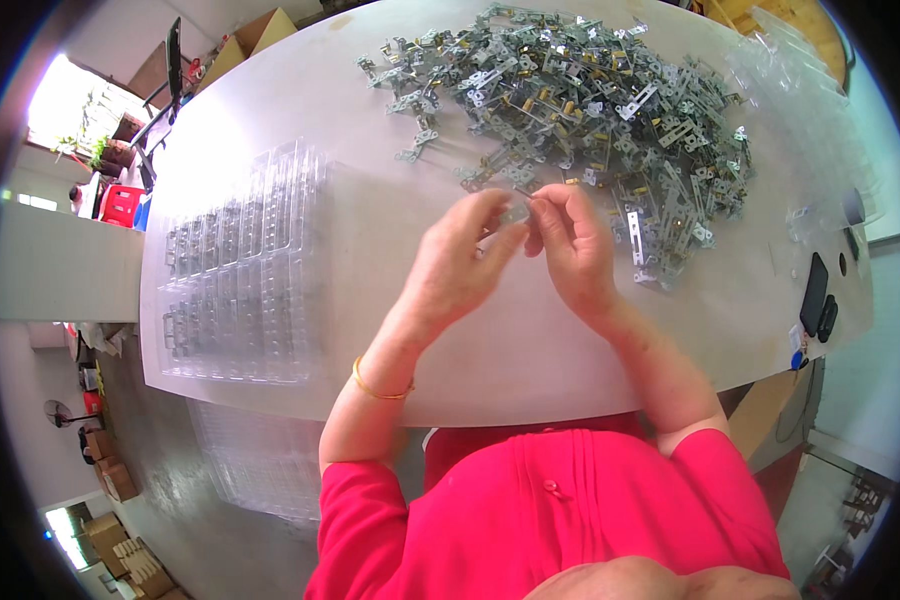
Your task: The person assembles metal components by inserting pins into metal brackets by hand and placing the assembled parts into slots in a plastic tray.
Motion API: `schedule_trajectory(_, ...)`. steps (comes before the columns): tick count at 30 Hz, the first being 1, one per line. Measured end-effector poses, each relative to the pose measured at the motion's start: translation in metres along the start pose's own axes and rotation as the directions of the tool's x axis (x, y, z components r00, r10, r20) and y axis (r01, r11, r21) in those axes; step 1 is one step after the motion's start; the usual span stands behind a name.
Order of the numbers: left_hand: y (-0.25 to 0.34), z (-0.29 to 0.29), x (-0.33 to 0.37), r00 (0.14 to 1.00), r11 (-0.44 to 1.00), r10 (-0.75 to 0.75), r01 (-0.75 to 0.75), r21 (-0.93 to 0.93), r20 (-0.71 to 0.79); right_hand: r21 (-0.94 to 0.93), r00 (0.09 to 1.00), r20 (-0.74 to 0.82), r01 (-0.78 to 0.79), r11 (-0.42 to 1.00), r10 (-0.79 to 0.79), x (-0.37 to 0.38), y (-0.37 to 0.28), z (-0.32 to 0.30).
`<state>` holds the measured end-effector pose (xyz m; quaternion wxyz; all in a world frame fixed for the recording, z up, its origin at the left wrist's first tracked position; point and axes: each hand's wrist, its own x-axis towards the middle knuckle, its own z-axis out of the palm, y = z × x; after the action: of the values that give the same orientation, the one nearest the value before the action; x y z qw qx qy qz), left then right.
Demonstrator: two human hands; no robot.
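Observation:
Both hands meet in front of a big heap of small silvery metal brackets (570, 100), some with brass-coloured parts. My left hand (460, 255) is closed, pinching a small metal bracket (515, 212) between thumb and fingers. Close against it, my right hand (578, 250) is closed too, its thumb and fingertips at the other end of the same piece. Fingers cover most of that bracket, so its full shape is hidden. To the left lie clear plastic trays (305, 290), with rows of metal parts in their compartments.
More clear plastic trays (830, 130) are piled at the table's right. A black phone (815, 290) and keys (797, 350) lie near the right edge. Below the table's front left edge is another stack of clear trays (255, 455). A cardboard box (255, 40) stands beyond the far left edge.

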<state>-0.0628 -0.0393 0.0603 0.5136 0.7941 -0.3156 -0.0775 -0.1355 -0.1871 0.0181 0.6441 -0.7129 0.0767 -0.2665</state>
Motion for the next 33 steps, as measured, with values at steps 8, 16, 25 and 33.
schedule_trajectory(8,-0.018,0.012,-0.009,0.933,0.829,-0.290,0.356,-0.431,0.212,-0.074,0.965,-0.152,0.204,0.976,-0.213,0.003,-0.001,-0.006)
schedule_trajectory(16,-0.027,0.006,-0.005,0.814,0.399,-0.401,0.568,-0.720,0.420,-0.208,0.991,0.063,0.130,0.969,-0.120,-0.006,-0.010,-0.006)
schedule_trajectory(25,-0.028,0.004,-0.003,0.815,0.523,-0.425,0.577,-0.627,0.395,-0.208,0.993,0.109,0.071,0.976,-0.050,-0.005,-0.004,-0.007)
schedule_trajectory(33,-0.033,0.014,-0.009,0.935,0.849,-0.322,0.355,-0.390,0.150,-0.151,0.997,0.082,0.007,0.989,0.005,-0.008,-0.009,-0.002)
